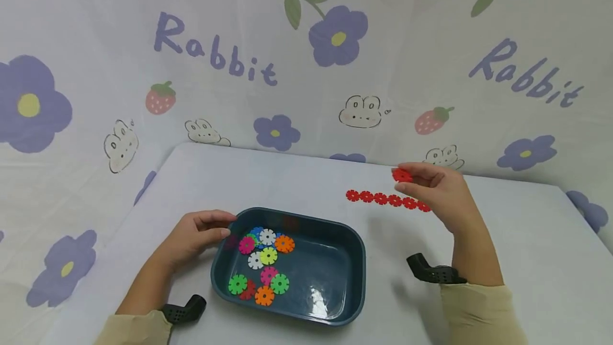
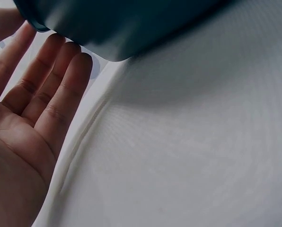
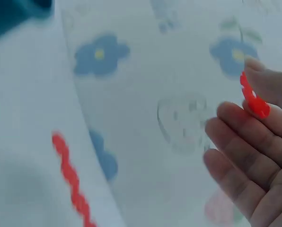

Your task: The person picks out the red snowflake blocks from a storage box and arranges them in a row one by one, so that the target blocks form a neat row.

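Observation:
In the head view my right hand [image 1: 438, 190] pinches a red notched plastic disc [image 1: 402, 175] between thumb and forefinger, raised above the table. The right wrist view shows this red disc [image 3: 255, 101] nearly edge-on, the other fingers loosely bent below. Behind and under that hand lies a straight row of red discs [image 1: 380, 198], touching end to end; its right end is partly covered. My left hand [image 1: 193, 236] holds the left rear rim of a dark blue-green tray [image 1: 351, 302] with thumb and forefinger. Its remaining fingers [image 2: 60, 101] extend beside the tray wall.
Inside the tray, on its left half, lie several loose notched discs: orange [image 1: 264, 296], green [image 1: 280, 284], yellow [image 1: 268, 255], white, pink, blue and red. A white table [image 1: 297, 174] carries everything. Behind it hangs a printed cloth [image 1: 306, 84] with flowers and rabbits.

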Tool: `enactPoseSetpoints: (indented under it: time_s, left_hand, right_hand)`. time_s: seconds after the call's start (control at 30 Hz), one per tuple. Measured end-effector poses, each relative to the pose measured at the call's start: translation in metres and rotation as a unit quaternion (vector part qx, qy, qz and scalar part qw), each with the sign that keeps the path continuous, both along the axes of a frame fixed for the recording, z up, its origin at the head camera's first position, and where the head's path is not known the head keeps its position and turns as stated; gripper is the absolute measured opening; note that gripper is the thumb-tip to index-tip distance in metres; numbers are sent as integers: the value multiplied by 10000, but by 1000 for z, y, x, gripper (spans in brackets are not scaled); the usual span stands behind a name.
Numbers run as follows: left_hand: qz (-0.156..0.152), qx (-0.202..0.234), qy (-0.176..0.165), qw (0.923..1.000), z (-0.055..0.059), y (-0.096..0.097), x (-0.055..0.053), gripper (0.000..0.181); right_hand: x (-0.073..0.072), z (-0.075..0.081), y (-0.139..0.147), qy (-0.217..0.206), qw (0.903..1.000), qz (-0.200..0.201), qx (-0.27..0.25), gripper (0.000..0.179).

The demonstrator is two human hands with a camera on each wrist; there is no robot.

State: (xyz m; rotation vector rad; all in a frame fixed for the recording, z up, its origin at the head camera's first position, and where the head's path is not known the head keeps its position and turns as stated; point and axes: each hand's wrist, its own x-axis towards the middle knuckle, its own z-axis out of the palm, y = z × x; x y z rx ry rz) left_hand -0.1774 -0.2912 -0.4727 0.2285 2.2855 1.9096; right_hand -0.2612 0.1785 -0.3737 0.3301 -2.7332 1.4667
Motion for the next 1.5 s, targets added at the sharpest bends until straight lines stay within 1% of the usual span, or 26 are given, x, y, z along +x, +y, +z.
enactPoseSetpoints:
  time_s: [0.13,0.23,0.33,0.4,0.5,0.6,0.67,0.73,0.87,1.0,1.13,1.3,1.5]
  left_hand:
    - [65,-96,8,9999,1,1,-1,37]
    - [87,-129,11,9999,2,1,-1,37]
    - [101,-136,23,9999,4,0,-1,37]
    - [114,-138,23,9998,4,0,-1,37]
    - [119,-96,24,9999,5,0,-1,37]
    - [110,-44,29,9999,6,0,0,38]
    - [91,-58,30,9999,6,0,0,38]
    - [74,-96,20,9999,6,1,0,37]
    - [80,-143,25,9999,6,2,0,37]
    - [84,-117,9,9999,7,2,0,37]
    - [88,-113,-13,9999,7,3,1,37]
    - [87,-158,-6,9998,5,4,2,37]
    - [75,-117,-15,9999,4,4,3,37]
  right_hand:
    - [-10,-15,36,-486,9962,-708,119,61]
    - [-17,-30,62,-877,9895,-1130,215,68]
    - [-24,-45,85,-1110,9827,-1470,213,72]
    - [-28,-57,99,-1254,9767,-1733,196,74]
    - [-33,-73,116,-1488,9650,-2149,195,75]
    - [-35,-84,127,-1703,9549,-2416,287,77]
    - [-34,-88,132,-1804,9513,-2462,427,79]
    - [-33,-91,135,-1833,9498,-2458,618,80]
    - [-30,-93,136,-1652,9519,-2336,1101,72]
    - [-30,-93,134,-1507,9521,-2244,1429,65]
    - [-29,-92,133,-1532,9510,-2235,1491,65]
    - [-28,-93,135,-1648,9490,-2235,1493,66]
    - [-24,-97,139,-1376,9533,-2355,1298,53]
